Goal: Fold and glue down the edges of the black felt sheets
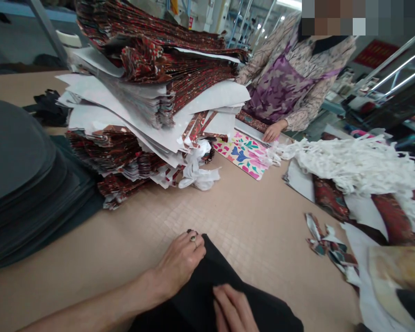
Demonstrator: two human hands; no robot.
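Observation:
A piece of black fabric (pixel 224 276) lies on the brown table, running out of view at the bottom. My left hand (pixel 181 258), with a ring on one finger, is closed over its far corner, the fingers curled on the edge. Lower and to the right, my right hand (pixel 233 309) rests on the fabric with its fingers bent and pressed together, as if pinching the cloth. The bottom of the frame cuts off part of this hand.
Tall stacks of red patterned fabric (pixel 200 92) stand ahead; a pile of dark rounded pieces (pixel 17 152) is at left. Across the table (pixel 152 221), a co-worker's hand (pixel 275 130) is near a floral panel (pixel 242 154). White strips (pixel 363 161) and fabric scraps (pixel 332 249) lie right.

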